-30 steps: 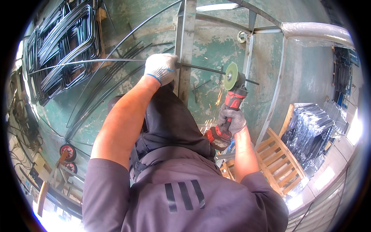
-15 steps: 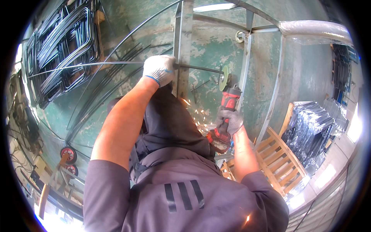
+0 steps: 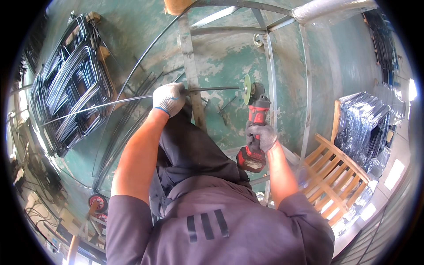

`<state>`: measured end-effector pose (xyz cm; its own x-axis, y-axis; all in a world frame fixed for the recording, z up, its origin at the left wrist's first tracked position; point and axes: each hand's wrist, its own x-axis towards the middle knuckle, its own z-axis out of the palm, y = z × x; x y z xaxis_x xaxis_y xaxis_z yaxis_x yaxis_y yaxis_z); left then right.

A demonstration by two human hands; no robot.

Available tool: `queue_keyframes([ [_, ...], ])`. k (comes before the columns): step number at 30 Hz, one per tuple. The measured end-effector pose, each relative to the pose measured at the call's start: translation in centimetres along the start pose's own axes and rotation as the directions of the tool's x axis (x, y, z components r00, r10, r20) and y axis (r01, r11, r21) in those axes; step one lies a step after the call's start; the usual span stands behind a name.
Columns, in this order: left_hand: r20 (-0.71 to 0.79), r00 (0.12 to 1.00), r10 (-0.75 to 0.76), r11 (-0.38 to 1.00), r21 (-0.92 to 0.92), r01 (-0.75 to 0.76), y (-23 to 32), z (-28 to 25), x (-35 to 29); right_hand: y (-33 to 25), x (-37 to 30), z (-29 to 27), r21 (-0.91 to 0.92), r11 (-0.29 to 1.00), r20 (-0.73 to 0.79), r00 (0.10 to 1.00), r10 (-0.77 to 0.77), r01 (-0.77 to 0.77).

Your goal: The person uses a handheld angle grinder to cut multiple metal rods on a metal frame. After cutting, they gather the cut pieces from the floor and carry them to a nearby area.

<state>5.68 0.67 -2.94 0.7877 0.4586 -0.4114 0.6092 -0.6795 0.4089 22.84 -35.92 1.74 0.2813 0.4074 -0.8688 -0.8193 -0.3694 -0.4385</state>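
Observation:
My left hand (image 3: pixel 169 98), in a whitish knit glove, is closed around a long thin dark metal rod (image 3: pixel 214 88). The rod runs out to the left past the hand, and its right end reaches the thin greenish disc (image 3: pixel 247 89) of a cordless angle grinder (image 3: pixel 257 115). Whether disc and rod touch, I cannot tell. My right hand (image 3: pixel 262 137), in a grey glove, grips the red and black grinder by its handle, with the battery end toward me. Just right of my left hand, the rod passes over an upright metal bar (image 3: pixel 189 66) of a frame.
Bent dark metal frames (image 3: pixel 75 84) lie stacked at the left, with loose rods (image 3: pixel 117 128) on the green floor beside them. A slatted wooden pallet (image 3: pixel 331 176) and a plastic-wrapped stack (image 3: pixel 362 126) are at right. A wrapped roll (image 3: pixel 331 9) rests on the frame's far right.
The sparks below the grinder are gone. The grinder's disc is now turned more edge-on at the rod's end. The whole view has shifted, and both hands keep their grip.

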Motion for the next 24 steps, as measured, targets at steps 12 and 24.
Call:
queue_keyframes([
  [12,-0.021,1.000,0.020,0.999,0.025,-0.019,-0.6,0.8,0.0,1.1,0.2,1.1,-0.127,0.991,0.025,0.999,-0.045,0.048],
  [24,-0.003,1.000,0.002,0.999,0.035,-0.002,-0.2,0.1,-0.2,0.7,-0.6,1.9,-0.157,0.987,-0.008,1.000,-0.026,0.025],
])
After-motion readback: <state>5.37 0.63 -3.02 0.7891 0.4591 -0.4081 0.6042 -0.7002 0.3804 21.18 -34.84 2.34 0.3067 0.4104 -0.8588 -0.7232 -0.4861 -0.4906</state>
